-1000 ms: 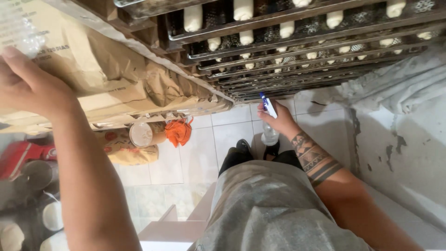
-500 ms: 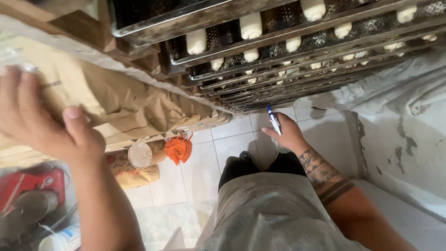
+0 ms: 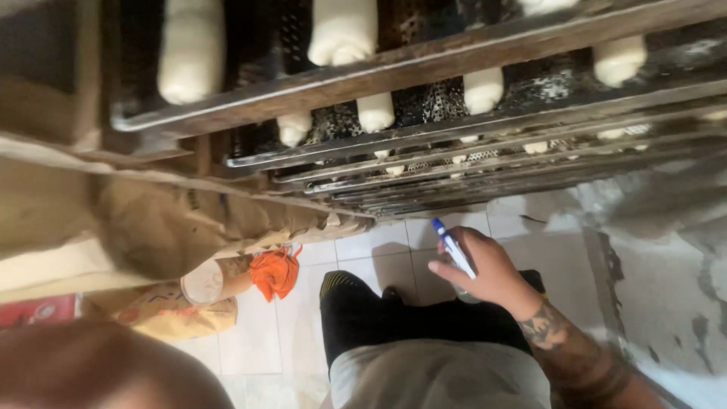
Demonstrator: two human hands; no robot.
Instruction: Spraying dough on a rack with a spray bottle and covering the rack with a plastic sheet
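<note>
Head view: rack of dough trays above, right hand holding a pen below.

Left forearm (image 3: pixel 98 367) fills the lower-left corner, blurred; its hand is out of frame. Orange cloth (image 3: pixel 274 273) lies on the floor tiles (image 3: pixel 363 242) beside the paper sacks (image 3: pixel 159 227). Right hand (image 3: pixel 485 269) is closed around a white pen (image 3: pixel 453 248) (blue cap pointing up-left, clear of the fingers), under the tray rack (image 3: pixel 454 121).

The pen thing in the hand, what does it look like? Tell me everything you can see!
The slim tool looks like a pen or small blade holder: a white body with a blue tip, probably plastic. It points up and to the left, toward the rack of dough trays, without touching it. The right hand pinches it between thumb and fingers, covering its lower end. Below it lies the white tiled floor.
</note>
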